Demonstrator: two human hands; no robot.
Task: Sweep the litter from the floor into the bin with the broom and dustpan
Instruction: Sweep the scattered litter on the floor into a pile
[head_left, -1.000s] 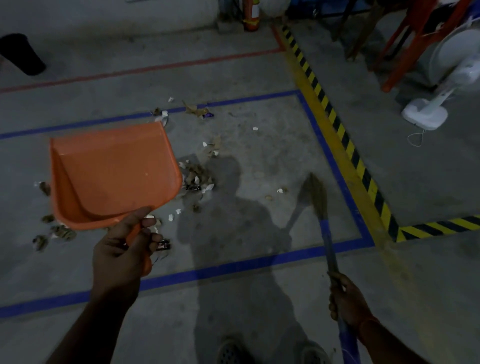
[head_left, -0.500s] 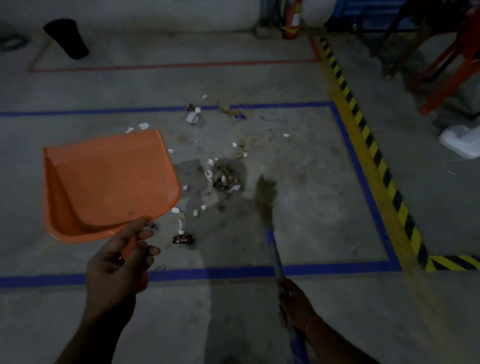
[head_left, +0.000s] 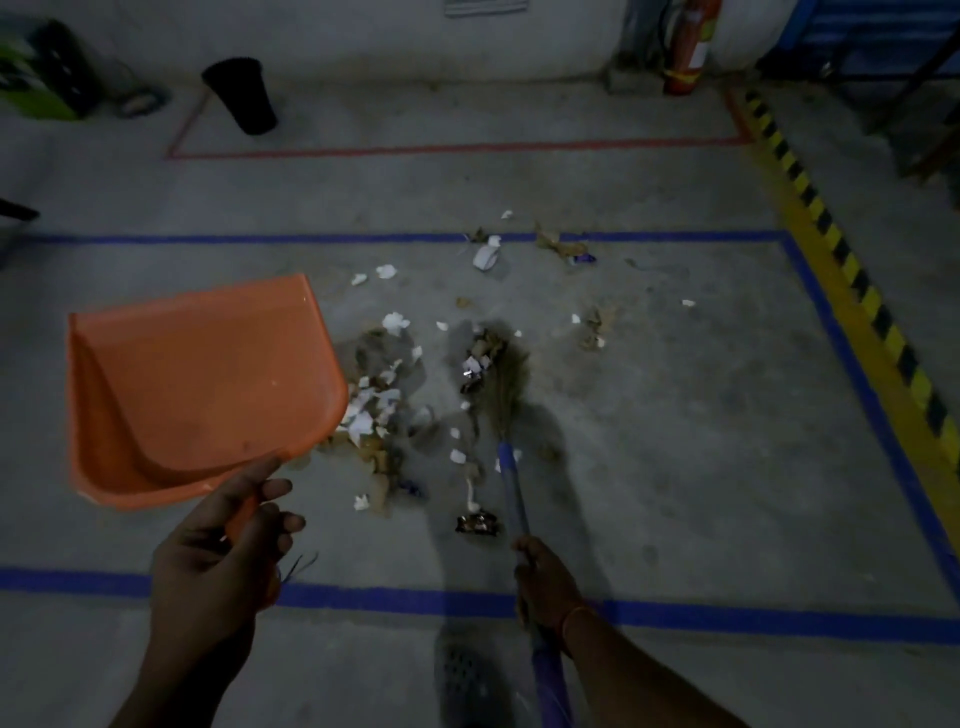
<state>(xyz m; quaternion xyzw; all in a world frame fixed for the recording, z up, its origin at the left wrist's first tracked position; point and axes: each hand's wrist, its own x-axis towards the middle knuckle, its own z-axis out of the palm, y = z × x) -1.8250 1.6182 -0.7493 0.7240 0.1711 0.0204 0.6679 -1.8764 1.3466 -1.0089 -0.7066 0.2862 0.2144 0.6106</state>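
While my left hand (head_left: 218, 566) grips the handle of the orange dustpan (head_left: 202, 384) — pan raised, its inside facing the camera — my right hand (head_left: 545, 587) is clenched round the blue broom (head_left: 511, 415) handle. The bristles touch a clump of litter (head_left: 480, 358) inside the blue floor lines; more scraps lie just beside the pan's edge. The black bin (head_left: 244, 93) stands well apart, near the far wall.
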